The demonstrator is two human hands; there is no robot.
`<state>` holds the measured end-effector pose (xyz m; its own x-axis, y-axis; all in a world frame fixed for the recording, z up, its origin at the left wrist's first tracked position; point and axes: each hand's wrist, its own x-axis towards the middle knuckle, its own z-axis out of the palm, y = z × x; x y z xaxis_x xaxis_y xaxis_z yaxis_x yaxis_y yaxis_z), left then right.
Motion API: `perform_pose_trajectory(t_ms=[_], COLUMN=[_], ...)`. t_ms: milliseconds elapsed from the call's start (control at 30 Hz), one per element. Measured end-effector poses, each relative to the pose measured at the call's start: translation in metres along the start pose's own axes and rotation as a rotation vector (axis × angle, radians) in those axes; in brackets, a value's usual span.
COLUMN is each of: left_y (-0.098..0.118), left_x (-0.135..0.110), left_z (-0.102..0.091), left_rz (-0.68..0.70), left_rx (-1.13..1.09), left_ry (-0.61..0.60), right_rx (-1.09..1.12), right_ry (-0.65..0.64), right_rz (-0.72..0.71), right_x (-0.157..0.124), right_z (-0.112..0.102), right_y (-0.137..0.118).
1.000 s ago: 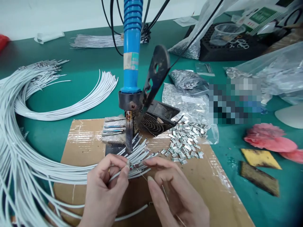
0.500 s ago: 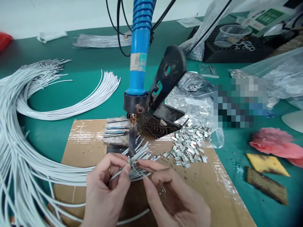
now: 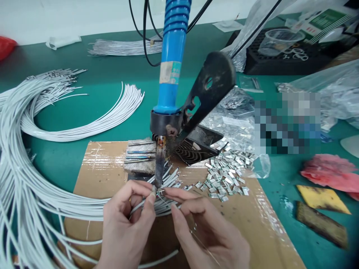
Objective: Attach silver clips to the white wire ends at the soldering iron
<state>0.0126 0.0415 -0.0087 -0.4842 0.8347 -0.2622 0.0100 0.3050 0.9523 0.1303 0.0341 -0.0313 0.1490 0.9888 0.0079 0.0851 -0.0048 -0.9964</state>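
My left hand (image 3: 129, 220) is closed, pinching the end of a white cable (image 3: 137, 207) between thumb and forefinger. A blue-handled soldering iron (image 3: 171, 91) hangs point-down in a black holder (image 3: 207, 86). Its dark tip (image 3: 159, 175) comes down right at the pinched end, beside a small metal connector (image 3: 160, 191). From the other side my right hand (image 3: 211, 228) pinches a thin solder wire (image 3: 209, 251), which trails down past the palm. The fingers partly hide the joint, so I cannot tell whether the tip touches it.
Small metal connectors (image 3: 224, 175) lie heaped on the cardboard (image 3: 98, 160). Bundled white cables (image 3: 56, 186) curve in from the left. Spare tips rest on a pad (image 3: 140, 155) behind the iron. To the right lie a yellow sponge (image 3: 322, 198), a brown sponge (image 3: 321, 223) and a pink cloth (image 3: 331, 170).
The view has shifted slightly, so the iron and bench sit a little further right. Both hands keep their pinches near the tip; my right thumb has come slightly higher.
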Motion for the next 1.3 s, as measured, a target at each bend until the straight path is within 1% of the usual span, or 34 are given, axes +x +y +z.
perform_pose_trajectory(t_ms=[233,400,433,567,633,733,900,1300], left_y=[0.002,0.0,-0.001,-0.005,-0.006,-0.007,-0.005,-0.003], left_x=[0.002,0.005,0.006,0.012,0.013,0.014,0.014,0.014], left_z=[0.001,-0.001,-0.003,-0.011,-0.014,-0.015,-0.014,-0.015], left_rz=[-0.023,-0.013,-0.008,0.037,0.054,0.072,0.079,0.089], left_rx=[-0.041,-0.036,-0.029,0.013,0.02,0.025,0.028,0.036], left_ry=[-0.012,-0.023,-0.043,-0.185,-0.211,-0.223,-0.212,-0.201], right_rx=[0.026,-0.019,-0.018,-0.017,-0.018,-0.015,-0.004,-0.023], right_ry=[0.007,-0.005,-0.004,-0.022,-0.05,-0.056,-0.046,-0.036], right_rz=[0.043,0.024,0.023,-0.002,-0.037,-0.071,-0.066,-0.107], right_x=[0.004,0.006,0.006,0.008,0.01,0.011,0.011,0.011], right_z=[0.002,0.001,0.001,-0.001,-0.002,-0.003,-0.002,-0.001], right_y=[0.0,0.003,0.003,0.004,0.004,0.005,0.003,0.004])
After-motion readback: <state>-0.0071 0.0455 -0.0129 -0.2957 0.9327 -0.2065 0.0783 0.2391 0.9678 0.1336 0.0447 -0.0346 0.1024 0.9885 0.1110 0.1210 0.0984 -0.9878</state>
